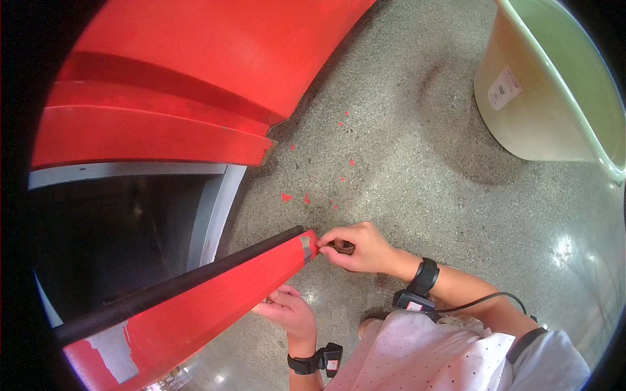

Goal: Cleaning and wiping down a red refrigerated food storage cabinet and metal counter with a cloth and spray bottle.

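A long red panel (pixel 215 303), edged with a black strip (pixel 195 276), runs diagonally across the lower left. Its red coating is missing in a grey patch (pixel 115 349) at the near end and another by the far tip. My right hand (pixel 362 247) pinches the red coating at that far tip between thumb and index finger. Along the panel's lower edge is my left hand (pixel 288 308), fingers curled, with some fingertips hidden behind the panel; its grip cannot be made out. Small red flakes (pixel 286 197) lie scattered on the speckled floor beyond the tip.
A large red body (pixel 210 44) fills the upper left, over a grey frame (pixel 220 210) around a dark opening (pixel 117 225). At the upper right stands a big pale plastic tub (pixel 533 117) with a label. A black cable (pixel 481 299) runs along my right forearm.
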Motion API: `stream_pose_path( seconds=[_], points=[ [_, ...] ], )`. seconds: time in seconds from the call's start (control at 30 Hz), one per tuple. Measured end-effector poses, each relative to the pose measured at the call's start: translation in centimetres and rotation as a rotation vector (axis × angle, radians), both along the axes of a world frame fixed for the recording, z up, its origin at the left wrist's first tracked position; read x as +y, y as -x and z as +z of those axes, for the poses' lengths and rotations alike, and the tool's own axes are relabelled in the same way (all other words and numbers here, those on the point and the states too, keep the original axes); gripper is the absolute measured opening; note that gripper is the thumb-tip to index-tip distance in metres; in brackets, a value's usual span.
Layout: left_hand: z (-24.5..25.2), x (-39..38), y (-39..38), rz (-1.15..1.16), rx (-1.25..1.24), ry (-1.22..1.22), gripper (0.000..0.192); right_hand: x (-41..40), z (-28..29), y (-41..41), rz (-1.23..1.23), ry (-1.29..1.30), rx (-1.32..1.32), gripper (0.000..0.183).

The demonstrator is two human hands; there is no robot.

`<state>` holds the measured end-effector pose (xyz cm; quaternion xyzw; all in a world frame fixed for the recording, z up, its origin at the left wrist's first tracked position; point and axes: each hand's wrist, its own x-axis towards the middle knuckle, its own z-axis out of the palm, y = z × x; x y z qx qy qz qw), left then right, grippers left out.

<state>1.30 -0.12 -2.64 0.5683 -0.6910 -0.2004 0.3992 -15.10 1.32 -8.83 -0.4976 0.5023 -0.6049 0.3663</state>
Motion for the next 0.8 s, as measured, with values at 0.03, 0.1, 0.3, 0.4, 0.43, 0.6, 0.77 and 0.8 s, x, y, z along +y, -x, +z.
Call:
stream_pose_path(
  seconds=[0.03,0.1,0.3,0.4,0.43,0.6,0.77,0.8],
  points=[
    [0.0,0.0,-0.1,0.0,0.0,0.0,0.019,0.0,0.2,0.0,-0.02,-0.023,0.005,0.013],
    [-0.1,0.0,-0.2,0.008,0.014,-0.009,0.018,0.0,0.7,0.2,0.008,-0.044,0.009,0.017],
    [-0.2,0.1,-0.1,0.017,0.035,-0.013,0.018,-0.5,-0.2,0.3,0.156,-0.08,-0.036,0.027],
    [0.1,0.1,0.1,0.013,0.014,-0.012,0.019,-0.9,-0.1,0.3,0.198,-0.081,-0.113,0.028],
    [0.3,0.1,0.2,0.014,0.013,-0.013,0.019,-1.1,-0.1,0.3,0.206,-0.086,-0.124,0.028],
    [-0.2,0.1,-0.3,-0.001,-0.016,0.0,0.021,-1.7,0.1,1.0,0.272,-0.095,-0.193,0.025],
    [0.1,0.1,0.0,0.008,-0.017,-0.02,0.021,-2.0,0.0,1.2,0.322,-0.096,-0.218,0.022],
    [0.2,0.1,0.0,0.01,-0.006,-0.02,0.021,-2.0,0.0,1.1,0.325,-0.103,-0.223,0.021]
  ],
)
